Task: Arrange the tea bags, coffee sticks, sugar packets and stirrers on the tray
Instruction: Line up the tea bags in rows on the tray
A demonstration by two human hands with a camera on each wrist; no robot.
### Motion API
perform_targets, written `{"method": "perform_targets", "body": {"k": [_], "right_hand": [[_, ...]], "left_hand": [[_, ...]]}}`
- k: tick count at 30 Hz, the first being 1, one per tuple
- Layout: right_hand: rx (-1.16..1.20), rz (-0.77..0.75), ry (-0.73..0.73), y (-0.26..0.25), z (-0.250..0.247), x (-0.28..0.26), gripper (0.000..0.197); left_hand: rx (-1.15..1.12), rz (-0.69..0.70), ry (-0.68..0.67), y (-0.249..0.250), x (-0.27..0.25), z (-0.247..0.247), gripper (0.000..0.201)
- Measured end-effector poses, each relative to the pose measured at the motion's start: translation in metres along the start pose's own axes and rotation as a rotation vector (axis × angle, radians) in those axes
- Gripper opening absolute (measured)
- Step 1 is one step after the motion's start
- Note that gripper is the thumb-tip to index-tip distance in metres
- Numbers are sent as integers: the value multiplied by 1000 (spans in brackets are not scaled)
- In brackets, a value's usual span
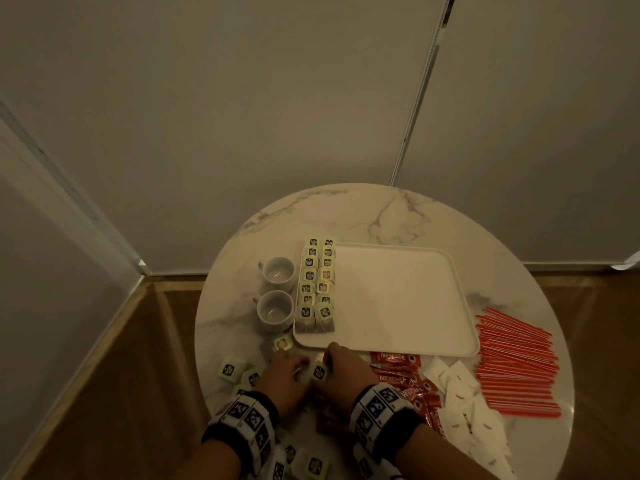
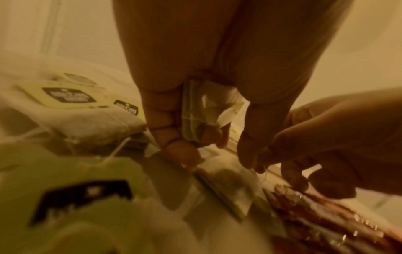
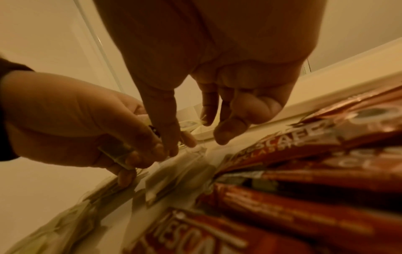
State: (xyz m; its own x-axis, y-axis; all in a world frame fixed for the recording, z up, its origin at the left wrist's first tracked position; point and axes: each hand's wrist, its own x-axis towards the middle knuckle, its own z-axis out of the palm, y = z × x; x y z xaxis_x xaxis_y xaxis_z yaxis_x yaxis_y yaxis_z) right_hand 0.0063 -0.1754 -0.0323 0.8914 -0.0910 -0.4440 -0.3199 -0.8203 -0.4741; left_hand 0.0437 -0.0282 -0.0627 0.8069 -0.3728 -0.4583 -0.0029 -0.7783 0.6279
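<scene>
Left hand (image 2: 195, 106) gripping tea bag (image 2: 191, 110) in wrist view, right hand (image 3: 208, 110) pinching its string.

Two cups (image 1: 277, 274) are sitting on the table (image 1: 381, 209) at nine o'clock of one tray (image 1: 415, 344), which is carrying fourteen tea bags (image 1: 317, 285) in two rows.
</scene>
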Motion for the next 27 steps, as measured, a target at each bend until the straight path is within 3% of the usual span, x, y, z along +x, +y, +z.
{"method": "perform_targets", "body": {"k": [5, 9, 17, 21, 27], "right_hand": [[-2, 20, 0, -1, 0, -1, 31], [202, 56, -2, 5, -5, 1, 34], [1015, 75, -53, 7, -59, -10, 36], [1218, -12, -39, -1, -86, -21, 33], [1365, -95, 60, -13, -117, -30, 22]], "left_hand": [[283, 5, 22, 9, -1, 6, 27], [340, -23, 12, 16, 0, 8, 22], [-340, 59, 16, 24, -11, -10, 8], [-430, 162, 115, 41, -20, -25, 13], [-489, 171, 99, 50, -22, -37, 14]]}}
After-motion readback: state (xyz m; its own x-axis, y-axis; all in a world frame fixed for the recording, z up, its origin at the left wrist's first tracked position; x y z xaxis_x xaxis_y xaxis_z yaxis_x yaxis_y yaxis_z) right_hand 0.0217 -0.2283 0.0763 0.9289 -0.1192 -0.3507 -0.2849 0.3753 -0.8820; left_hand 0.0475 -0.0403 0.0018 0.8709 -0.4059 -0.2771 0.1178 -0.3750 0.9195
